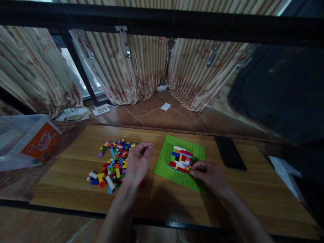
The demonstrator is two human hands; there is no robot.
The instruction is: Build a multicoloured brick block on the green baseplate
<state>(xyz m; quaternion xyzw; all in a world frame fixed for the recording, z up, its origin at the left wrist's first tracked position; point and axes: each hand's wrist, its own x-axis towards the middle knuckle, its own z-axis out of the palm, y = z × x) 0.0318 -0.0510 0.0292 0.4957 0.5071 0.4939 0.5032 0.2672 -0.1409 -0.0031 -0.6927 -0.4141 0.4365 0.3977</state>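
Bricks on the tabletop
A flat multicoloured brick patch (181, 159) sits on a green baseplate (167, 158); a loose brick pile (113, 162) lies left.

On a wooden table (162, 199) lies a green baseplate (165, 158) with a patch of mixed-colour bricks (181, 159) built on it. The right hand (209, 173) rests on the plate's near right part, fingertips touching the patch's near corner. The left hand (138, 161) hovers, loosely curled, over the right edge of a loose brick pile (113, 162) — whether it holds a brick cannot be told. A black phone (230, 152) lies right of the plate; a clear plastic tub (22, 140) stands far left.
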